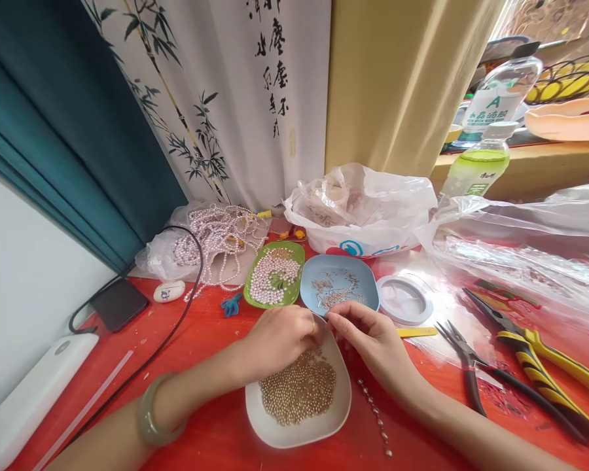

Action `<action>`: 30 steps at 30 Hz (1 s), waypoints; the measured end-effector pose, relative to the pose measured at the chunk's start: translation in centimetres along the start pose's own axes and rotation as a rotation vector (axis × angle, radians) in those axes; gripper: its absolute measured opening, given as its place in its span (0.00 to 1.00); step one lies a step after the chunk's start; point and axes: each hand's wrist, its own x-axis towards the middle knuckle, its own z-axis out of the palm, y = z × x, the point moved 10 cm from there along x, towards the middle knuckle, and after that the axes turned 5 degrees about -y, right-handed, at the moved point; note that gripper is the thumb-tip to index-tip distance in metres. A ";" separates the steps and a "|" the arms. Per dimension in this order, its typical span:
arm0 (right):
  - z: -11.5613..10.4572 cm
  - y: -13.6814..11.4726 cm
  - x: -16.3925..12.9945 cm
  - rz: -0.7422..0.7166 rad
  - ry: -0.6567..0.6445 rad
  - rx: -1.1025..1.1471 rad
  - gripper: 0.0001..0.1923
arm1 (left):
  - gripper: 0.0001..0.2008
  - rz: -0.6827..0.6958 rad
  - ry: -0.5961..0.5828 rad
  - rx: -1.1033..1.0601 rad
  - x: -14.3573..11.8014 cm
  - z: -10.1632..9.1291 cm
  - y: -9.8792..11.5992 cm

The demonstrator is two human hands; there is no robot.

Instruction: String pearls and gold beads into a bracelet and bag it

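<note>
My left hand [281, 337] and my right hand [368, 340] meet fingertip to fingertip over the far rim of a white dish [341, 409] heaped with small gold beads [299, 389]. The fingers of both hands are pinched together on something too small to make out. Just beyond them stands a blue dish [363, 288] holding thin metal pins, and left of it a green dish [294, 291] full of white pearls. A short beaded strand [375, 412] lies on the red table [216, 347] under my right wrist.
Two pliers, one black-handled [471, 369] and one yellow-handled [535, 353], lie at the right. A round white lid [405, 299], plastic bags [363, 209], pearl strands [216, 235], a phone [120, 304] with a black cable, and bottles [478, 167] stand around the back.
</note>
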 end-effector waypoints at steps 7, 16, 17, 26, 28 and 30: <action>-0.1 -0.5 0.0 -0.032 0.011 -0.046 0.10 | 0.05 -0.012 -0.053 0.115 0.2 0.6 0.4; 0.0 -0.6 -0.2 -0.034 -0.004 -0.049 0.10 | 0.07 -0.199 0.048 -0.384 0.1 -0.2 -2.4; 0.1 -0.6 -0.2 -0.033 -0.010 -0.045 0.10 | 0.07 -0.217 0.048 -0.423 0.0 -0.1 -2.7; 0.8 -0.3 -0.6 0.027 -0.072 -0.029 0.10 | 0.05 -0.314 0.159 -1.137 0.4 0.4 -4.8; 1.0 -0.3 -0.7 0.044 -0.086 -0.023 0.10 | 0.06 -0.311 0.168 -1.255 0.5 0.7 -4.9; 1.1 -0.3 -0.7 0.059 -0.089 -0.002 0.09 | 0.07 -0.309 0.168 -1.325 0.5 1.0 -4.9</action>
